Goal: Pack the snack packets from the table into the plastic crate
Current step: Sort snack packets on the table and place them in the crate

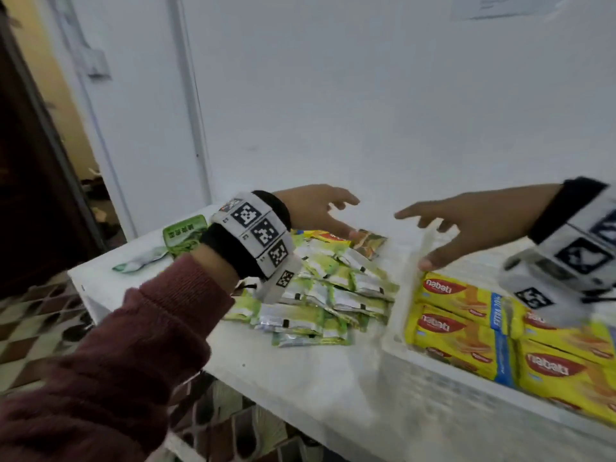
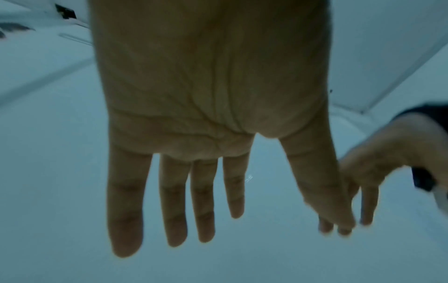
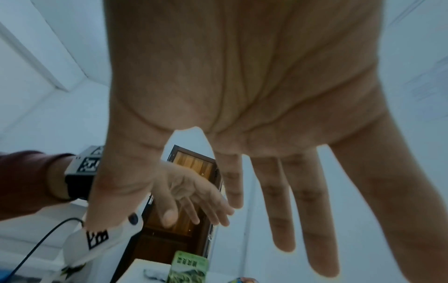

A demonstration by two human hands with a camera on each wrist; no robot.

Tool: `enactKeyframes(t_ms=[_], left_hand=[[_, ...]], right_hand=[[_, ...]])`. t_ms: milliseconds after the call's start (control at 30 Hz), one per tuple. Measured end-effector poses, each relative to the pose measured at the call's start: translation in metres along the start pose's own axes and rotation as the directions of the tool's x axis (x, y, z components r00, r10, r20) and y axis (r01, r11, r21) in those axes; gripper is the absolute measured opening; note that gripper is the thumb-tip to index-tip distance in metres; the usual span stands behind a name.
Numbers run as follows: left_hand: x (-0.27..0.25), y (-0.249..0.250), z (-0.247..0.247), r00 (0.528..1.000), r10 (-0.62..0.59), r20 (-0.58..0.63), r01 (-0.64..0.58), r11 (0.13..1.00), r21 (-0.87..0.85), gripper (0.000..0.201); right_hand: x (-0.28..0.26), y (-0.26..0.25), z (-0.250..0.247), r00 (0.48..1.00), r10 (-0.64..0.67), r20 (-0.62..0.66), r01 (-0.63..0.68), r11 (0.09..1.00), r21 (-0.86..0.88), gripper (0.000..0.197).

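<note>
- A heap of green-and-silver snack packets (image 1: 333, 288) lies on the white tabletop (image 1: 300, 378), just left of the plastic crate (image 1: 396, 328).
- At the far edge of that heap I see a yellow packet (image 1: 325, 235) and a brownish packet (image 1: 371, 243); a green pouch (image 1: 183, 233) sits apart at the far left end of the tabletop.
- Inside the crate, yellow Nabati wafer packs (image 1: 466, 321) lie flat, side by side and overlapping.
- A white wall (image 1: 366, 95) stands behind the tabletop, and a dark wooden door (image 3: 189, 191) shows in the right wrist view.
- My left hand (image 1: 316, 208) reaches over the far side of the heap, fingers spread and straight, holding nothing; its thumb tip sits at the brownish packet, though I cannot tell if it touches.
- My right hand (image 1: 466, 221) hangs over the crate's far left corner, palm down, fingers extended and empty; the thumb is close to the rim.
- The two hands are apart, fingertips pointing toward each other, and a maroon sleeve (image 1: 116, 361) covers the left forearm.
- Both wrist views show bare palms with loose, separated fingers (image 2: 169, 201).
</note>
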State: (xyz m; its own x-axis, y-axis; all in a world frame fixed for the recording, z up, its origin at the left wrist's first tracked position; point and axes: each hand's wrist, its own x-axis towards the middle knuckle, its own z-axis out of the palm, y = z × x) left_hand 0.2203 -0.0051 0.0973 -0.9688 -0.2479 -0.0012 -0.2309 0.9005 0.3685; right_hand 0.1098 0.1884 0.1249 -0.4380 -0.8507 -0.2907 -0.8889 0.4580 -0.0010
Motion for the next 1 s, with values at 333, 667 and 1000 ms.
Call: enactKeyframes(t_ms=[333,667,1000], left_hand=[[-0.027,-0.162,0.032,0.967,-0.145,0.211,0.109,0.979,0.174,0.112],[0.008,-0.182,0.103,0.892,-0.079,0.445,-0.126,0.903,0.411,0.128],[0.046,-0.174,0.118,0.887,0.08,0.455,-0.319,0.818,0.479,0.126]], right_hand=[[0.166,-0.117,0.023,0.993,0.101,0.067,-0.109,0.986,0.129,0.084],[0.223,-0.088,0.076,0.936,0.324,0.138,-0.335,0.94,0.066,0.093],[0.266,-0.052,0.107,0.967,0.236,0.101,-0.233,0.972,-0.041,0.104]])
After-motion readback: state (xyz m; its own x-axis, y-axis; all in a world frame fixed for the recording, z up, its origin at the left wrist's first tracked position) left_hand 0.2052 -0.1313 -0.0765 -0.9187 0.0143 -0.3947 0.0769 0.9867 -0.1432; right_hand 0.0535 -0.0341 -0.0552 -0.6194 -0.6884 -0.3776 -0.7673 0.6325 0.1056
